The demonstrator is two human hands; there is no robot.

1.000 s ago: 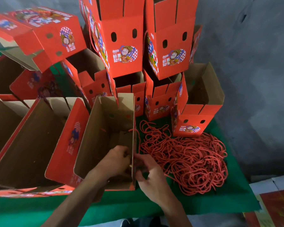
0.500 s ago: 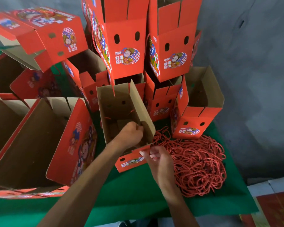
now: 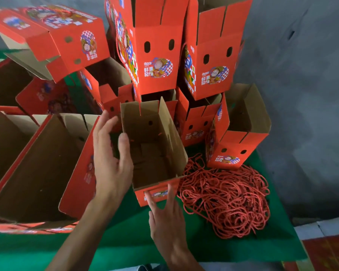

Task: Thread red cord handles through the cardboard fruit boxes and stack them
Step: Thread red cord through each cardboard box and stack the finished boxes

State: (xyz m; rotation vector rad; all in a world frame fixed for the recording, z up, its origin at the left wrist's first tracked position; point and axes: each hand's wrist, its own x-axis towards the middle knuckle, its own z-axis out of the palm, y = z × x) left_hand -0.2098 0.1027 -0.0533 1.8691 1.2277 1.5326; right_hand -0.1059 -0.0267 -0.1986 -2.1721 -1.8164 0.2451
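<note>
- The box (image 3: 153, 145) sits in the middle of the frame, open end facing up, on the green worktop (image 3: 125, 243).
- The left hand (image 3: 111, 161) is at the box's left wall. Its fingers (image 3: 101, 126) are spread wide and nearly straight. The thumb is at the rim. It does not look like a tight hold.
- The right hand (image 3: 167, 222) is low in the frame. Its straight fingers touch the red front of the box. It holds nothing.
- The cord pile (image 3: 225, 200) lies just right of the box, in the lower right of the frame.
- I think the step is to turn or lift this box and put it with the stack (image 3: 176, 55) at the top of the frame.
- To do it well, hold the box by two walls, not by a thin flap. Keep it level. Do not knock the tall stack, which looks a bit wobbly.
- The box is thin cardboard, brown and dull inside, shiny red outside with a cartoon picture. It has small oval holes. It will bend if it is squeezed hard.
- The cord is twisted, thin and floppy. It can tangle easily.
- The worktop cover looks like soft green felt.
</note>
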